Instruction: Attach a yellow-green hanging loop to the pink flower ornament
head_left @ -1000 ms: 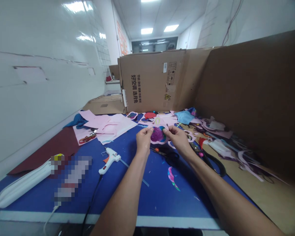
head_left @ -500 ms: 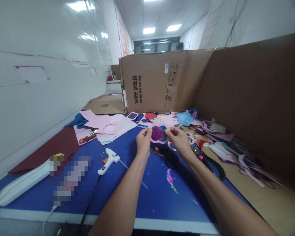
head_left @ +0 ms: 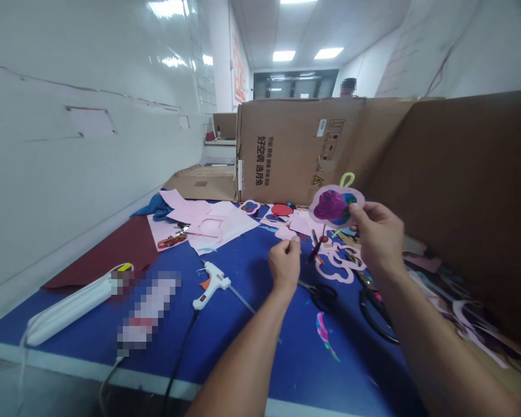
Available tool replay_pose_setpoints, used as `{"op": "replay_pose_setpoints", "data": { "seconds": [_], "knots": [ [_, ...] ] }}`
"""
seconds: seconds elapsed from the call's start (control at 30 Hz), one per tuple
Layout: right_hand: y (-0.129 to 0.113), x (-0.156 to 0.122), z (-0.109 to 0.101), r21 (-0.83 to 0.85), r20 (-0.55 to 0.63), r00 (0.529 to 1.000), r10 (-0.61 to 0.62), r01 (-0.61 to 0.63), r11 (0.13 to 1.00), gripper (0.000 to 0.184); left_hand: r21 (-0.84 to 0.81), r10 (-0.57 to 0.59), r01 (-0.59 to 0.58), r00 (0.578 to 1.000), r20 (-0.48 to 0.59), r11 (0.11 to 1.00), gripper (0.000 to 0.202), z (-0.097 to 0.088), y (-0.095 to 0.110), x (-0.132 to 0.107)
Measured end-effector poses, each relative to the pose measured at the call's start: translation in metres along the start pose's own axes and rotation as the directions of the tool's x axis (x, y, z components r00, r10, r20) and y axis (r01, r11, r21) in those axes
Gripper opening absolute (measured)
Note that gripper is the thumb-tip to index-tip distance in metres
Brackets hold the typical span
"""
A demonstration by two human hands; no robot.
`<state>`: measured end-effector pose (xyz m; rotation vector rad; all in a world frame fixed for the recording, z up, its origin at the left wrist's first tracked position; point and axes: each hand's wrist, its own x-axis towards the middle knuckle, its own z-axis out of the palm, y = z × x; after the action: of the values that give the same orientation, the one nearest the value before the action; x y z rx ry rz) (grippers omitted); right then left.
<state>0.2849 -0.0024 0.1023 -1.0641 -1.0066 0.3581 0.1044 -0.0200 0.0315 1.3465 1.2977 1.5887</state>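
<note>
Your right hand (head_left: pixel 380 234) pinches the flower ornament (head_left: pixel 330 207) by its right edge, thumb over the front, up above the tabletop (head_left: pixel 295 359). Your left hand (head_left: pixel 285 263) is curled closed lower down, apart from it, with nothing showing in it. The ornament looks largely put together: loop (head_left: pixel 347 179) on top, red bead (head_left: pixel 323 239) apparently hanging below. Pink outlines (head_left: pixel 346 280) nearby are open-centred, evidently not yet filled.

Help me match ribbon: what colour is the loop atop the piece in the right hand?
The loop is yellow-green, seen best in the head view.
</note>
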Motion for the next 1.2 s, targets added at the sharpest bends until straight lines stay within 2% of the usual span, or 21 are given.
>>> {"op": "replay_pose_setpoints", "data": {
  "seconds": [0.13, 0.27, 0.47, 0.63, 0.7, 0.77, 0.9, 1.03, 1.2],
  "knots": [
    [0.002, 0.034, 0.033, -0.015, 0.041, 0.999, -0.026, 0.027, 1.0, 0.032, 0.038, 0.003, -0.005, 0.999, 0.05, 0.999, 0.05, 0.003, 0.002, -0.006],
    [0.019, 0.061, 0.083, 0.004, 0.156, 0.985, 0.073, -0.075, 0.997, 0.039, 0.042, -0.047, 0.046, 0.998, 0.034, 0.998, 0.051, -0.001, 0.0, -0.005],
    [0.058, 0.085, 0.156, -0.079, 0.301, 0.938, 0.171, -0.154, 0.985, 0.041, 0.006, -0.095, 0.095, 0.995, 0.009, 0.995, 0.054, -0.001, -0.005, -0.004],
    [0.102, 0.101, 0.196, -0.236, 0.332, 0.888, 0.318, -0.248, 0.94, 0.034, -0.046, -0.127, 0.126, 0.992, -0.009, 0.991, 0.055, -0.001, -0.004, -0.004],
    [0.119, 0.106, 0.205, -0.316, 0.323, 0.87, 0.374, -0.273, 0.909, 0.032, -0.053, -0.136, 0.135, 0.991, -0.013, 0.989, 0.054, -0.002, -0.001, -0.004],
    [0.135, 0.111, 0.209, -0.387, 0.302, 0.86, 0.412, -0.284, 0.877, 0.039, -0.056, -0.149, 0.148, 0.989, -0.013, 0.987, 0.053, -0.004, 0.002, -0.003],
    [0.158, 0.121, 0.205, -0.5, 0.229, 0.871, 0.433, -0.277, 0.821, 0.039, -0.052, -0.178, 0.177, 0.984, -0.02, 0.983, 0.051, -0.006, 0.003, -0.001],
    [0.168, 0.134, 0.203, -0.577, 0.201, 0.886, 0.419, -0.238, 0.781, 0.039, -0.039, -0.179, 0.178, 0.983, -0.026, 0.983, 0.05, -0.006, 0.001, 0.0],
    [0.175, 0.138, 0.218, -0.599, 0.272, 0.878, 0.393, -0.165, 0.783, 0.04, -0.038, -0.174, 0.173, 0.984, -0.029, 0.984, 0.048, -0.005, -0.001, 0.0]
  ]
}}
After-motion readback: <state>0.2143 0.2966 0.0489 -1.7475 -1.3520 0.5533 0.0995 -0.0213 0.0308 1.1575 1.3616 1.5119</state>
